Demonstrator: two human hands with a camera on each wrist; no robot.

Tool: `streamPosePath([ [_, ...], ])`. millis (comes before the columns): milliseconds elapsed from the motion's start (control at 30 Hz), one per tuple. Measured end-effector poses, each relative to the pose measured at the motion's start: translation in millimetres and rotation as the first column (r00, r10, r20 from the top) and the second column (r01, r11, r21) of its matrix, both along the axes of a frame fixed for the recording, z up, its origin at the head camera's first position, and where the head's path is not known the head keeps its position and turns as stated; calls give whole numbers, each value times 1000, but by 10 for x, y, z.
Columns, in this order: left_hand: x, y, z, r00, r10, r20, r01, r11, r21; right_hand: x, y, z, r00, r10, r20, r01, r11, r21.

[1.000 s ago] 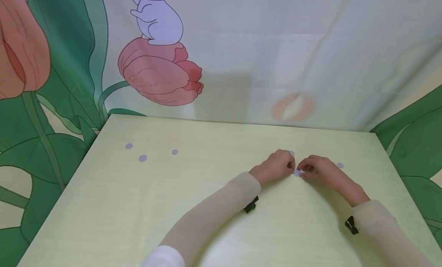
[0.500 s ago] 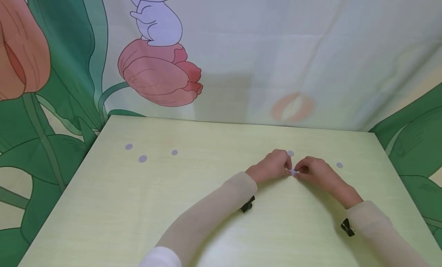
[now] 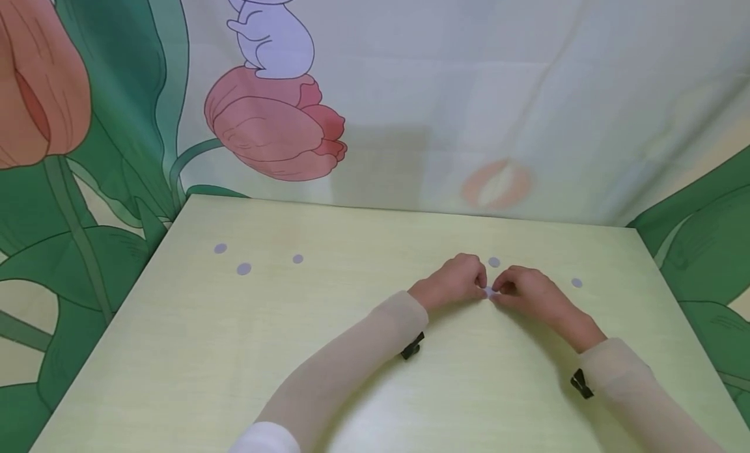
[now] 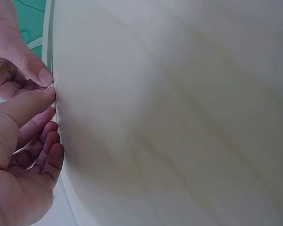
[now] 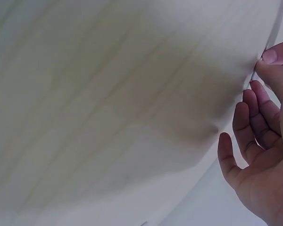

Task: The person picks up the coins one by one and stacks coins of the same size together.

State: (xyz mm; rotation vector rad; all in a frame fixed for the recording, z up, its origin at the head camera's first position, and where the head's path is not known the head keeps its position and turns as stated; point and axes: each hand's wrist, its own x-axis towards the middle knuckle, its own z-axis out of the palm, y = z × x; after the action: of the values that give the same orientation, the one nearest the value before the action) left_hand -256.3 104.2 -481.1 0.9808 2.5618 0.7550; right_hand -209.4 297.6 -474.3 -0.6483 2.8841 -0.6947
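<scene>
Pinched disc: a small, flat, pale violet round disc (image 3: 489,291) sits between the two hands, partly covered by their fingertips.
Left hand: the bare left hand (image 3: 452,284), thumb and curled forefinger pinching the disc's left edge.
Right hand: the bare right hand (image 3: 534,298), fingers curled, pinching the opposite edge; both wrist views show the two hands' tips close together.
Other discs: one similar violet disc (image 3: 494,262) just beyond the gap between the hands, a lone disc (image 3: 577,283) right of the right hand, three loose discs (image 3: 243,269) well left of the left hand.
Surface: a pale yellow-green table (image 3: 176,362) with faint grain, under both hands.
Just changed: over the last second both hands and the pinched disc have shifted leftward together; less of it shows.
Meaning: both hands seem to share work on this one disc; whether it is folded or raised, I cannot tell.
</scene>
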Motion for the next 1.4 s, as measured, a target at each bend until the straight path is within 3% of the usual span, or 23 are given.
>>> streamPosePath([
  [400, 0, -118, 34, 1000, -4, -8, 4, 1000, -9, -70, -76, -87, 999, 22, -27, -22, 1000, -11],
  [667, -26, -333, 39, 999, 47, 9, -46, 999, -9, -154, -312, -85, 995, 60, -75, -60, 998, 15],
  [933, -55, -383, 30, 1000, 17, -16, -18, 1000, -16, -178, -376, -60, 996, 54, -65, -52, 998, 37],
  [1167, -89, -464, 3, 999, 49, 22, -49, 999, -23, -222, -472, -144, 990, 75, -118, -70, 996, 48],
  [1400, -83, -643, 27, 996, 84, 32, -83, 996, -35, -297, -653, -153, 992, 82, -98, -77, 995, 56],
])
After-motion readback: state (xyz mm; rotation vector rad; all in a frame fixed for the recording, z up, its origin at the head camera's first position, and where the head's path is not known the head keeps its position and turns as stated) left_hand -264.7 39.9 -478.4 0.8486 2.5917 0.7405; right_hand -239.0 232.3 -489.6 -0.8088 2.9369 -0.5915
